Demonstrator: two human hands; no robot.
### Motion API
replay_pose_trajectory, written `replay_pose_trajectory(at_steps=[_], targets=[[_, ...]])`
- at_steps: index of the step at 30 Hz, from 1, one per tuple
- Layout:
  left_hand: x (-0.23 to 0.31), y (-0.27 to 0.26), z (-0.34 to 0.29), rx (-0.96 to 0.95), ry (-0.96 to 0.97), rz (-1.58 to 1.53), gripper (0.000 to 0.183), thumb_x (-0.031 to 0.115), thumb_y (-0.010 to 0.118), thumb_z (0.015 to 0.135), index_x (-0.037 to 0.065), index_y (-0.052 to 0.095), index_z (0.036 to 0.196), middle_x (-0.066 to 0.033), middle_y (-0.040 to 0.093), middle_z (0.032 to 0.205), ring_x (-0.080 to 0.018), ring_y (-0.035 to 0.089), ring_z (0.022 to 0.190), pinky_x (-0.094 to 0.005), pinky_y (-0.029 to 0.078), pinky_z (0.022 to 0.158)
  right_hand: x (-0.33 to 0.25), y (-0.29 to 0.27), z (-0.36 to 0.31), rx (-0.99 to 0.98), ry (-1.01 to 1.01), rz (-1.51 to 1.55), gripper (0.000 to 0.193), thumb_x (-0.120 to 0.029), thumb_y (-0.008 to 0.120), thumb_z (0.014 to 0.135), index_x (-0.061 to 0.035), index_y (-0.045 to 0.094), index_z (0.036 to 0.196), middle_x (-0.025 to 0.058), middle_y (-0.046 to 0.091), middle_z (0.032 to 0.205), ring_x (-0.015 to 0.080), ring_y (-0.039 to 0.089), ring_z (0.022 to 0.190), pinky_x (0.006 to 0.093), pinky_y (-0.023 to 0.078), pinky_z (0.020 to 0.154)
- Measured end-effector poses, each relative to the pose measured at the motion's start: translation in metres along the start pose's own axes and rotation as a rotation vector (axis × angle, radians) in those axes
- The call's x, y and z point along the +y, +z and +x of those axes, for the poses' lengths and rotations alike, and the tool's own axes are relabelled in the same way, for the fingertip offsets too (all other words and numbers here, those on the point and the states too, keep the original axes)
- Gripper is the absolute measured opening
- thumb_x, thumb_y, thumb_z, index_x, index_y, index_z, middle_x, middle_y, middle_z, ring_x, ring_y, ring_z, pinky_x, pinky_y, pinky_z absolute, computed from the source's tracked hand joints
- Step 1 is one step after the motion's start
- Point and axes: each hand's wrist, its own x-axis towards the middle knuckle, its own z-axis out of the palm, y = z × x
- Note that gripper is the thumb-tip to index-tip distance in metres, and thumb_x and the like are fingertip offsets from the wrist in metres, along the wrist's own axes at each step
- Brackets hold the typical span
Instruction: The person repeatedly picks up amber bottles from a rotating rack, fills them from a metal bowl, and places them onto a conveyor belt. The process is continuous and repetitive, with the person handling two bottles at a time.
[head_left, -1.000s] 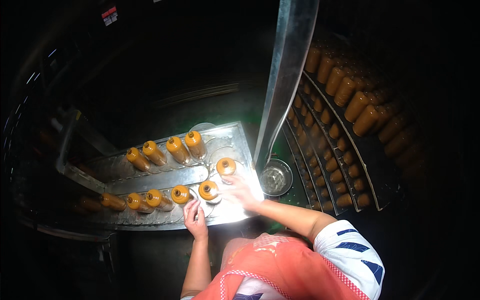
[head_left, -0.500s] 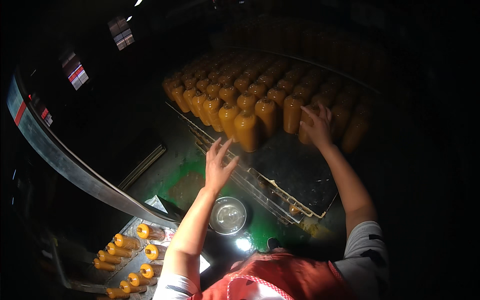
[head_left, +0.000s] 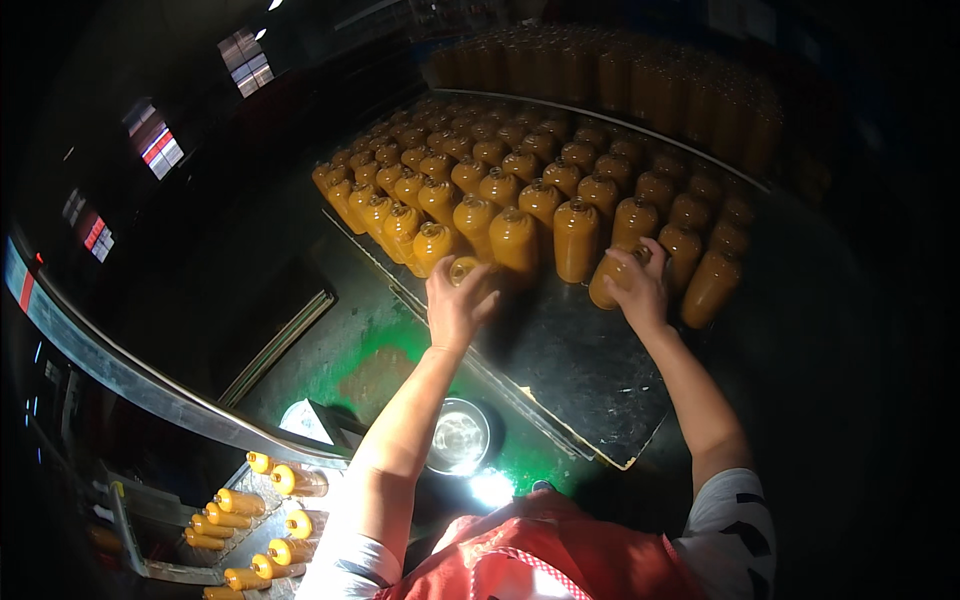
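Rows of rounded bottles (head_left: 512,240) filled with something orange-brown stand upright and close together on a dark board. At the near left corner of the rows, the fingers of my left hand (head_left: 458,312) are closed round the top of an orange bottle (head_left: 463,267), whose body is mostly hidden behind the hand. Farther right, my right hand (head_left: 640,292) grips another bottle (head_left: 608,282) near its neck, and this bottle leans slightly. Bare dark board (head_left: 570,350) shows between my hands.
Below my left forearm, a round metal bowl (head_left: 460,436) stands on the green floor. A curved metal rail (head_left: 150,385) sweeps along the left. Several orange bottles (head_left: 240,502) lie on a surface at the lower left. More stacked bottles (head_left: 620,85) stand behind.
My left hand has moved forward and closed on a near bottle. My right hand has closed round its bottle, now slightly nearer me. The view has shifted a little and looks brighter.
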Motion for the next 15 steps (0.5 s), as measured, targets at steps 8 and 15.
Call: replay_pose_trajectory(at_steps=[8, 15], targets=[[-0.063, -0.094, -0.129, 0.354, -0.962, -1.057, 0.056, 0.015, 0.07, 0.09, 0.007, 0.05, 0.141, -0.0085, 0.061, 0.119, -0.0187, 0.063, 0.1, -0.0315, 0.052, 0.092, -0.057, 0.002, -0.068, -0.054, 0.779, 1.175, 0.049, -0.025, 0.058, 0.096, -0.0153, 0.048, 0.143, 0.008, 0.053, 0.133, 0.0222, 0.051, 0.123, 0.0423, 0.043, 0.103], [-0.153, -0.107, -0.247, 0.522, -1.45, -2.009, 0.058, 0.054, 0.064, 0.088, 0.014, 0.052, 0.127, -0.0119, 0.058, 0.121, -0.0312, 0.058, 0.111, -0.0517, 0.054, 0.092, -0.169, 0.133, -0.126, -0.785, 1.427, 1.948, 0.053, -0.053, 0.042, 0.098, -0.0121, 0.054, 0.13, 0.0112, 0.058, 0.13, 0.0305, 0.059, 0.115, 0.0491, 0.053, 0.091]])
